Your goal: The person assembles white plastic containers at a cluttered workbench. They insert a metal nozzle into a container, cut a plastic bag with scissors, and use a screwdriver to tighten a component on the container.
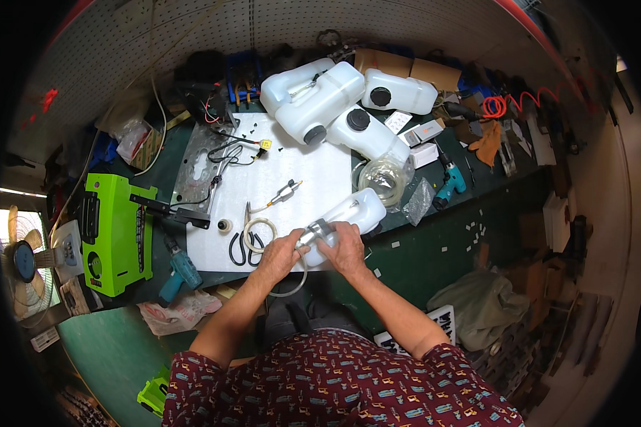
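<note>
Low in the middle of the bench, both my hands are closed at a small silver cylindrical part [315, 232] over the end of a translucent white plastic tank [367, 208]. My left hand [281, 254] grips it from the left, near a pale flexible hose [292, 289] that loops down toward me. From the right, my right hand [345, 249] bears on the same part, its fingers bent around it. My fingers hide where the part and tank meet. Beside my left hand lie black-handled scissors [238, 250], and farther off a small metal fitting with an orange tip [285, 193].
Several white tanks [331, 96] with black caps stand at the back. A coiled clear hose [381, 181] and teal cordless drill [450, 183] lie to the right. On the left are a bright green housing [117, 235] and another teal drill [181, 270]. Black wiring [238, 149] lies near a metal plate.
</note>
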`<state>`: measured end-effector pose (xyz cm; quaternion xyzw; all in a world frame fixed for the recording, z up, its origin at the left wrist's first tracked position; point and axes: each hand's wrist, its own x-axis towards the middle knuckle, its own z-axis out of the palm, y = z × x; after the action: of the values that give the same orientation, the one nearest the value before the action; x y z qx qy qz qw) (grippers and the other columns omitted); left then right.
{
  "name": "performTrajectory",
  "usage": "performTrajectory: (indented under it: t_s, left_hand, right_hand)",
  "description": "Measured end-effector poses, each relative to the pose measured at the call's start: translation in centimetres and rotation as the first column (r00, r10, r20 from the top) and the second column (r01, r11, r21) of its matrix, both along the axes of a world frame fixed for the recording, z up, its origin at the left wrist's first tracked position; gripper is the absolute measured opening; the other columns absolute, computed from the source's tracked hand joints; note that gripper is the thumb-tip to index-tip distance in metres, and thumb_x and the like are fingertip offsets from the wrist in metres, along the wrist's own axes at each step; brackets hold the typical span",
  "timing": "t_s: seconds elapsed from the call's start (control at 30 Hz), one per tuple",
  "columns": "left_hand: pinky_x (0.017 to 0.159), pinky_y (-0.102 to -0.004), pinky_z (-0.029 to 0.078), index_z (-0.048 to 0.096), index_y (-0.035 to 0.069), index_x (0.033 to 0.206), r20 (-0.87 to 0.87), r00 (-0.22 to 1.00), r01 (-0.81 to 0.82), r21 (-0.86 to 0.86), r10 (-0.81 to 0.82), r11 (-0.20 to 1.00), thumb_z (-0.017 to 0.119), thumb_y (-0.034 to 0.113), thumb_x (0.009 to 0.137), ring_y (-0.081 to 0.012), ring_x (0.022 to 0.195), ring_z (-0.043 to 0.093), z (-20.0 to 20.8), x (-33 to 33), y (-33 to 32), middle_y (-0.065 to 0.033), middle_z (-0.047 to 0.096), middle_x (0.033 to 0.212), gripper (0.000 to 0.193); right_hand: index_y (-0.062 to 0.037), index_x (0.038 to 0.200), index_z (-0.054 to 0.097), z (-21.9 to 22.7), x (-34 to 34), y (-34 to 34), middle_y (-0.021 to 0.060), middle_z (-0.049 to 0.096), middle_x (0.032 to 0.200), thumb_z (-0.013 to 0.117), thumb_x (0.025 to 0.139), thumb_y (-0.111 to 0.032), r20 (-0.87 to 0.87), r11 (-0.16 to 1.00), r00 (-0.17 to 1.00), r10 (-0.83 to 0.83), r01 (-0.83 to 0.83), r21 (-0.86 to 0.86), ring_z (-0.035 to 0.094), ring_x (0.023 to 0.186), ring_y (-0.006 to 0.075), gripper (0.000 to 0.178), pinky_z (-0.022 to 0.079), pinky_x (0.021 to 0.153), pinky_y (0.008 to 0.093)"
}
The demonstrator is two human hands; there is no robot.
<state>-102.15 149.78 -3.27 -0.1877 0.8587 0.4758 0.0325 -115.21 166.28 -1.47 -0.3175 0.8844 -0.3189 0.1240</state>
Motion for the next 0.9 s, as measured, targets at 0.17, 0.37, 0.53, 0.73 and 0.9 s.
performTrajectory:
  t_s: [0.17,0.37,0.53,0.73,0.9]
  left_hand:
    - [0.081,-0.0515,0.056,0.060,-0.001,0.133,-0.152,0.987,-0.057,-0.030,0.052,0.998,0.075,0.026,0.097,-0.0489,0.094,0.070,-0.6,1.1,0.4,-0.0279,0.072,0.104,0.047]
    - [0.079,-0.0506,0.059,0.060,-0.003,0.131,-0.121,0.992,0.023,-0.132,-0.039,0.991,0.073,0.024,0.098,-0.0456,0.094,0.072,-1.4,0.6,0.7,-0.0268,0.072,0.103,0.045]
    - [0.077,-0.0514,0.059,0.058,-0.004,0.128,-0.045,0.992,0.103,-0.191,-0.114,0.976,0.069,0.024,0.101,-0.0439,0.092,0.072,-1.1,0.2,0.4,-0.0246,0.073,0.100,0.041]
    - [0.072,-0.0488,0.059,0.057,-0.004,0.131,0.006,0.985,0.167,-0.285,-0.173,0.944,0.072,0.023,0.099,-0.0410,0.085,0.073,-1.5,-0.1,0.7,-0.0231,0.072,0.095,0.044]
    - [0.072,-0.0485,0.060,0.058,-0.003,0.131,-0.022,0.994,0.095,-0.288,-0.105,0.953,0.071,0.025,0.099,-0.0416,0.085,0.073,-1.4,-0.8,1.4,-0.0229,0.072,0.096,0.044]
  right_hand:
    - [-0.0010,0.116,0.068,0.1,0.1,-0.1,0.0153,0.070,0.111,0.086,0.079,-0.021,0.032,0.999,0.999,-0.010,0.009,0.033,0.062,0.109,0.0400,0.046,0.054,0.092,0.0490]
    - [-0.0009,0.115,0.068,0.2,0.1,-0.1,0.0155,0.070,0.110,0.084,0.080,-0.023,0.029,0.999,0.999,-0.025,0.024,0.036,0.062,0.110,0.0388,0.044,0.054,0.091,0.0497]
    - [-0.0011,0.116,0.067,-0.1,0.2,-0.2,0.0169,0.069,0.109,0.083,0.080,-0.023,0.050,0.997,0.997,-0.065,0.063,0.035,0.063,0.110,0.0386,0.045,0.054,0.091,0.0499]
    - [-0.0017,0.113,0.065,-0.5,0.1,-0.4,0.0180,0.069,0.109,0.084,0.079,-0.024,0.058,0.994,0.994,-0.091,0.088,0.057,0.065,0.108,0.0398,0.045,0.054,0.091,0.0495]
    - [-0.0012,0.112,0.065,0.2,0.3,-1.1,0.0185,0.069,0.109,0.086,0.078,-0.027,0.155,0.984,0.977,-0.149,0.132,0.117,0.067,0.106,0.0400,0.047,0.054,0.091,0.0487]
